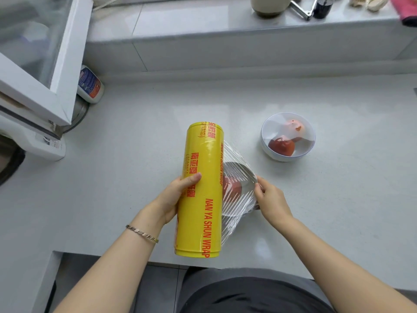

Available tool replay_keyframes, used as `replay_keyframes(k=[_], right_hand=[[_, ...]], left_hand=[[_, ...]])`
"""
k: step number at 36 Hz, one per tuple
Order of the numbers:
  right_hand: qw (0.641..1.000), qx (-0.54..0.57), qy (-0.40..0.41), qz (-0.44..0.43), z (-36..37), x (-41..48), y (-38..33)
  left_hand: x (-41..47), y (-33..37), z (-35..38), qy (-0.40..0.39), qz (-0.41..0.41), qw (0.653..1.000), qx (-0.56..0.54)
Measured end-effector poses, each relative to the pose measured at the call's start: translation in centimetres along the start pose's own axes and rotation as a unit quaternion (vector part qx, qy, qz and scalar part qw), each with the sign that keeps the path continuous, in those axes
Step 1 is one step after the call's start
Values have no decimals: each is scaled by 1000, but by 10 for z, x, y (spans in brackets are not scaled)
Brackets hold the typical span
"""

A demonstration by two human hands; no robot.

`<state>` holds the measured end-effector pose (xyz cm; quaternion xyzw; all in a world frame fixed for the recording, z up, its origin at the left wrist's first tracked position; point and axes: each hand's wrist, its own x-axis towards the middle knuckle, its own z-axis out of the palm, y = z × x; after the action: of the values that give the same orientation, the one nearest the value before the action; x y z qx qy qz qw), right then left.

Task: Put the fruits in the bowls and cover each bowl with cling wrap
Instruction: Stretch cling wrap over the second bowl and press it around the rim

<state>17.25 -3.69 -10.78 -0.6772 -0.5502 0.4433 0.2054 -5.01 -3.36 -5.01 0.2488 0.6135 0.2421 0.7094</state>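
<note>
My left hand grips a big yellow cling wrap roll with red lettering, held above the counter near its front edge. My right hand pinches the free edge of the clear film, which stretches from the roll over a bowl beneath it. A red fruit shows through the film in that bowl; the roll hides part of the bowl. Farther right stands a white bowl with two red fruits, film stretched over its top.
A white appliance with an open glass door fills the left side, a labelled white bottle beside it. A raised ledge at the back carries a jar, a metal tool and a pink cloth. The grey counter stretches right.
</note>
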Motion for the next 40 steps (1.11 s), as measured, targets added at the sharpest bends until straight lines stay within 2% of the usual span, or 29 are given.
replay_keyframes(k=[6,12,16,20,23,33,36,38,40], right_hand=[[1000,-6,-4,2,-2,1,-1],[1000,-11,-1,15,-1,1,-2],[1000,-14,1,23,-4,1,0],[999,-24,5,31,-8,3,3],[999,-22,-2,27,-8,4,2],[999,-43,-10,27,-33,3,5],[995,-92,-13,31,-35,3,0],[991,-128,22,16,-31,5,-9],[985,-150,72,-40,-21,9,-22]], left_hand=[[0,-2,-5,-2,-7,1000,-20],[-3,-2,-3,137,51,987,62],[-2,-9,-15,292,64,945,134],[-3,-15,-24,398,2,865,306],[-1,-22,-18,407,-11,835,370],[10,-39,1,415,17,800,434],[16,-45,-3,392,106,766,498],[23,-49,-12,357,208,722,555],[29,-49,-19,313,273,689,595]])
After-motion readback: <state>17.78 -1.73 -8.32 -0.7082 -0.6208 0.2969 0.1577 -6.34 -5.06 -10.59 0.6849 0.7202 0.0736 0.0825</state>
